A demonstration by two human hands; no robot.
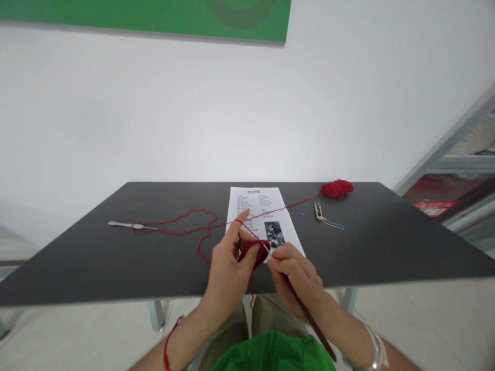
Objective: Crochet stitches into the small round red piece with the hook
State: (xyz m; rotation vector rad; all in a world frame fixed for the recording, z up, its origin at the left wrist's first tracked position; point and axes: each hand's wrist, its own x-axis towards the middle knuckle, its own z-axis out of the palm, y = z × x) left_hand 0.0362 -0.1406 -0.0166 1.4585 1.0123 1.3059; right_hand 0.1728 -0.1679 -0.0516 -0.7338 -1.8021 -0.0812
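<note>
One left hand (228, 273), one right hand (297, 275) — one red crochet piece (251, 252), one dark crochet hook (309, 322) at 6 o'clock. One table (77, 257): one yarn ball (337, 188) at 1, one pattern sheet (247, 206) at 12, one steel hook (129, 224) at 10, one thread snips (318, 210) at 1, one purple disc (302, 213) at 1.

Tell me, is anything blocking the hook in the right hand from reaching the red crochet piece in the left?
Nothing visible blocks it. The tip of the dark crochet hook, held in the right hand, already meets the red crocheted piece held in the left hand. Only a taut red yarn strand runs beside the tip.
</note>
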